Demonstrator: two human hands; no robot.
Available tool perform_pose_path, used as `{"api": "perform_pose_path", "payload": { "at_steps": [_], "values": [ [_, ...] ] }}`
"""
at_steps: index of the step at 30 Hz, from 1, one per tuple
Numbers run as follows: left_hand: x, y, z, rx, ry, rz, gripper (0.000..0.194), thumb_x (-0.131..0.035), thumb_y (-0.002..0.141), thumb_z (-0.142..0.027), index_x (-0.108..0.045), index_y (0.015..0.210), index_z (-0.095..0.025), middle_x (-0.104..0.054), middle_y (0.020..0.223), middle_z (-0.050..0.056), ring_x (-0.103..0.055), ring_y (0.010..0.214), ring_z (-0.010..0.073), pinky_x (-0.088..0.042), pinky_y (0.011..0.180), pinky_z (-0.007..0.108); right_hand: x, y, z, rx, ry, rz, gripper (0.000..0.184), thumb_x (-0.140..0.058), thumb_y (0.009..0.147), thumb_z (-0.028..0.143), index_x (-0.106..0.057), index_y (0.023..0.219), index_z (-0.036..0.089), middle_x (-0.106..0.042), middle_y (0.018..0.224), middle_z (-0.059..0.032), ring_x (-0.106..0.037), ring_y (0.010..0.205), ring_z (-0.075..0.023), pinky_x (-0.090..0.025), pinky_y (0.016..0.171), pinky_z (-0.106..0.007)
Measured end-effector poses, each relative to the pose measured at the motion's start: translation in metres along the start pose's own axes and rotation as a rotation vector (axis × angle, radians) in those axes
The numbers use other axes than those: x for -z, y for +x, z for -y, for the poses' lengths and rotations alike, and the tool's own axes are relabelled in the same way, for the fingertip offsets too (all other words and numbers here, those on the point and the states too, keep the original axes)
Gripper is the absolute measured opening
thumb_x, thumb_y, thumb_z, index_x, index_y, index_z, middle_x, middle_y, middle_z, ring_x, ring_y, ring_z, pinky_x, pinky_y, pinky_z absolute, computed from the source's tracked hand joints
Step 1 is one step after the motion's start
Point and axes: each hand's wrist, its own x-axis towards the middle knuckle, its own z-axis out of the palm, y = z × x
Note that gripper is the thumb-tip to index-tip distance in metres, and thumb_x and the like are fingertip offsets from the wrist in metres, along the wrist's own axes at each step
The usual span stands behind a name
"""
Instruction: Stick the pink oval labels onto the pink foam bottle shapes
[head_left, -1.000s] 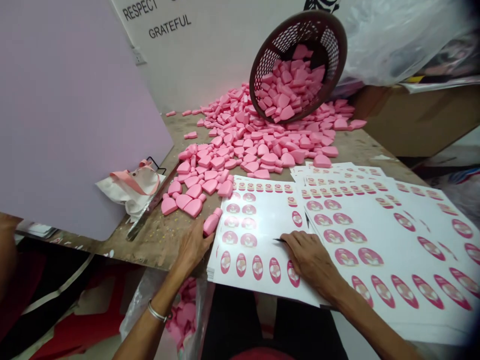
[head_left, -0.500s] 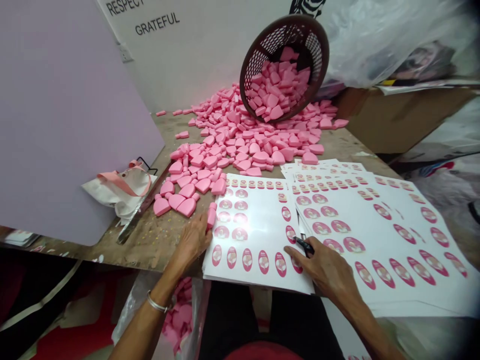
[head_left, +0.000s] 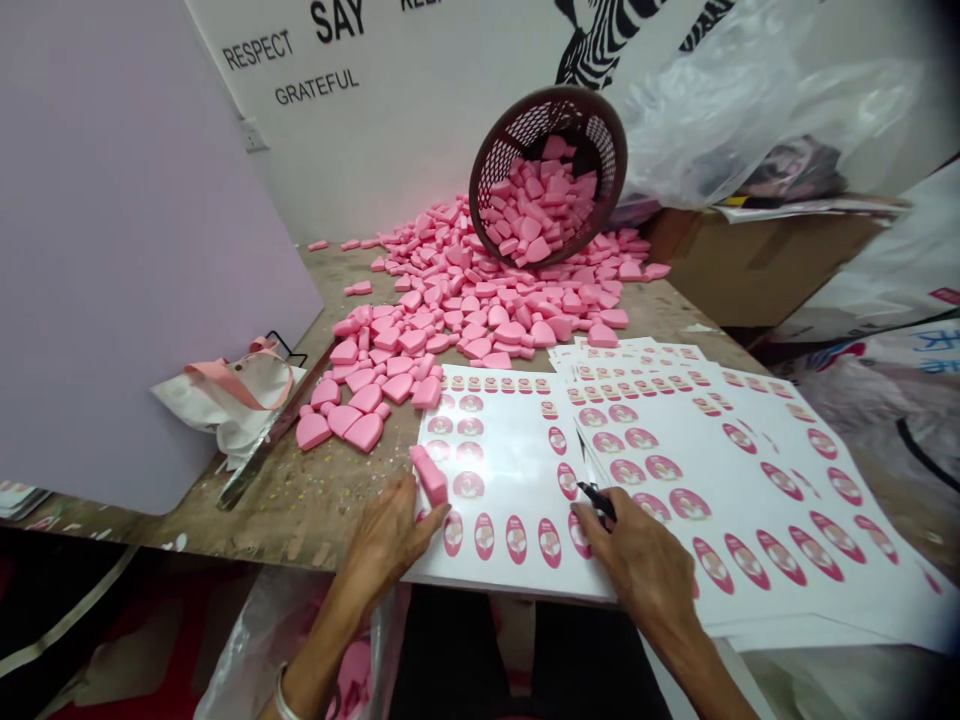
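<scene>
My left hand (head_left: pixel 390 535) grips a pink heart-shaped piece (head_left: pixel 430 475) at the left edge of a white sticker sheet (head_left: pixel 510 480). My right hand (head_left: pixel 637 550) rests on the sheet's lower right part, fingers closed on a thin black tool (head_left: pixel 596 497) whose tip lies near an oval pink sticker (head_left: pixel 568 480). A row of oval stickers (head_left: pixel 516 537) runs along the sheet's near edge between my hands.
A heap of pink heart pieces (head_left: pixel 465 310) spills from a tipped brown basket (head_left: pixel 551 185) at the back. More sticker sheets (head_left: pixel 750 470) fan out to the right. A lilac board (head_left: pixel 127 250) stands at left, with a cloth bag (head_left: pixel 232 390) beside it. A plastic bag (head_left: pixel 352 660) hangs below the table edge.
My left hand drew the pink piece toward the sheet's near edge. My right hand shifted right and back along the sheet with the black tool. The camera tilted up a little.
</scene>
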Motion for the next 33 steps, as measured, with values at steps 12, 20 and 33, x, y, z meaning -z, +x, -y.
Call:
{"api": "perform_pose_path", "payload": {
  "at_steps": [12, 20, 33],
  "values": [
    [0.007, 0.019, -0.066, 0.215, 0.072, -0.247, 0.063, -0.027, 0.093, -0.058, -0.057, 0.108, -0.005, -0.060, 0.107, 0.022, -0.057, 0.106, 0.0341, -0.045, 0.083, 0.043, -0.007, 0.010, -0.004, -0.018, 0.105, 0.008, 0.040, -0.045, 0.085, 0.060, -0.055, 0.095, 0.023, -0.068, 0.075, -0.0054, -0.065, 0.072, -0.0263, -0.033, 0.054, -0.030],
    [-0.034, 0.057, -0.102, 0.121, 0.156, -0.365, 0.057, -0.054, 0.087, -0.036, -0.039, 0.133, -0.005, -0.051, 0.118, 0.022, -0.049, 0.109, 0.0331, -0.047, 0.081, 0.040, -0.004, 0.018, -0.011, -0.038, 0.298, 0.137, 0.030, -0.047, 0.082, 0.053, -0.056, 0.081, 0.024, -0.067, 0.073, -0.0045, -0.063, 0.071, -0.0246, -0.036, 0.055, -0.029],
    [-0.004, 0.052, -0.060, 0.049, 0.122, -0.245, 0.048, -0.050, 0.087, -0.047, -0.048, 0.122, -0.013, -0.058, 0.115, 0.018, -0.054, 0.107, 0.0316, -0.043, 0.083, 0.039, 0.020, 0.048, -0.084, -0.087, 0.723, -0.209, 0.041, -0.058, 0.072, 0.049, -0.063, 0.103, 0.022, -0.071, 0.090, -0.0070, -0.066, 0.080, -0.0248, -0.049, 0.068, -0.034]
  ]
}}
